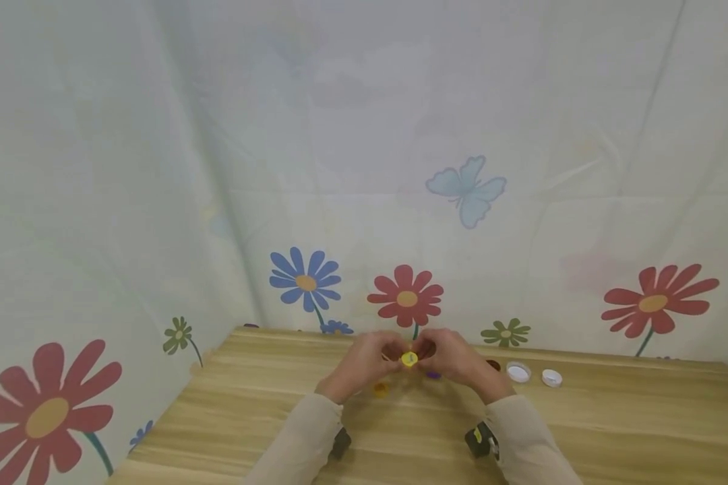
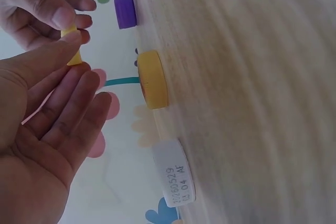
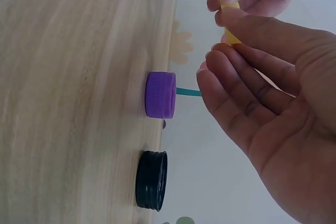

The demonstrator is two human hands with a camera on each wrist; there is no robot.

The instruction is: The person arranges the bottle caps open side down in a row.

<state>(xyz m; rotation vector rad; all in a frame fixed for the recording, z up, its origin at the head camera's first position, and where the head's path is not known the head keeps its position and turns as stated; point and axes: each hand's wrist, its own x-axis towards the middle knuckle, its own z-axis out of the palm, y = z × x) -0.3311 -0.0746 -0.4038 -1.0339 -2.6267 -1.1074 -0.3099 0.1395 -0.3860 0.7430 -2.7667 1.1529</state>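
Note:
A small yellow bottle cap (image 1: pixel 409 359) is held above the table between both hands. My left hand (image 1: pixel 364 367) pinches its left edge between thumb and fingers, while my right hand (image 1: pixel 451 360) pinches the opposite edge. Seen edge-on in the left wrist view, the yellow cap (image 2: pixel 75 55) is thin and partly covered by the fingertips. On the table below the left hand sits an orange-yellow cap (image 2: pixel 152 80), with a white printed cap (image 2: pixel 175 174) beside it. Nearest the right hand stands a ribbed purple cap (image 3: pixel 160 95), next to a dark threaded cap (image 3: pixel 151 180).
Further right on the wooden table (image 1: pixel 631 417) are two round white caps (image 1: pixel 518 372), lying apart. A flower-printed cloth (image 1: pixel 364 135) hangs behind the table's back edge. Dark wrist devices (image 1: pixel 479 439) sit at both forearms.

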